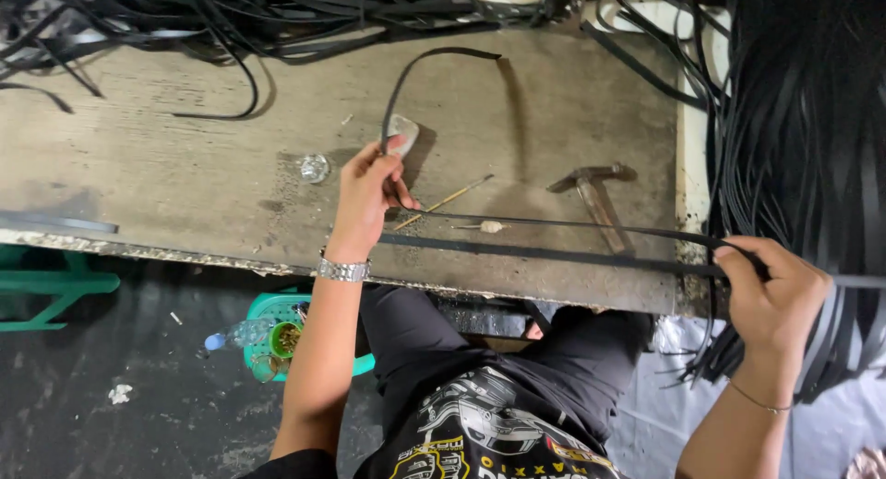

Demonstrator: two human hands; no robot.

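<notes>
I hold a thin black strip [554,225] stretched across the workbench [166,165], my left hand [367,188] pinching it near a loop and my right hand [771,294] closed on it by the bench edge. It is flat, narrow and glossy. A hammer [595,188] and a thin stick [443,202] lie just behind it, with a heap of strips [812,119] beside my right hand.

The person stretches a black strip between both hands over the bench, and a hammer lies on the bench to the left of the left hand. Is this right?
Not quite. The head view shows the hammer lying right of the left hand, between it and the right hand. The black strip does stretch between both hands over the bench.
</notes>
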